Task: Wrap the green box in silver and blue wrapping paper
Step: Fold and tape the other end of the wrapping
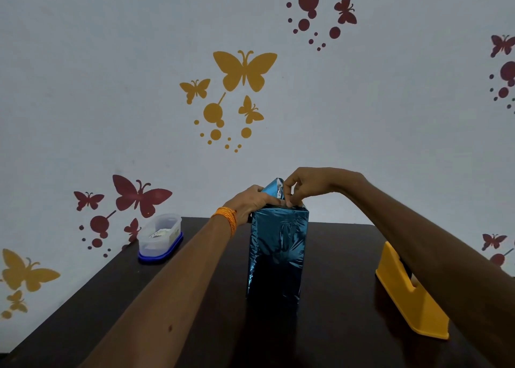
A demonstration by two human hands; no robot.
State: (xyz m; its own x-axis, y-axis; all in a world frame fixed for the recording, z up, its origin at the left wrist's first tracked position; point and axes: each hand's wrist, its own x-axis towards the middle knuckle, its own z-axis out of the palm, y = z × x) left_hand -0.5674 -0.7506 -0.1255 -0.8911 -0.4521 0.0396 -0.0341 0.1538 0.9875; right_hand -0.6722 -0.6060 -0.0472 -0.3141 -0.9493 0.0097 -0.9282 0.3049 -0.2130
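The box (276, 256) stands upright in the middle of the dark table, fully covered in shiny blue wrapping paper, so no green shows. At its top a loose flap of paper (274, 189) sticks up, blue outside and silver inside. My left hand (250, 203), with an orange thread band at the wrist, grips the top left edge of the box and the folded paper there. My right hand (301, 185) comes from the right and pinches the paper at the box's top edge beside the flap.
A clear plastic container with a blue lid (160, 239) sits upside down near the table's far left corner. A yellow tape dispenser (409, 295) lies on the right, partly under my right forearm. The dark table (342, 256) ends at the butterfly-painted wall.
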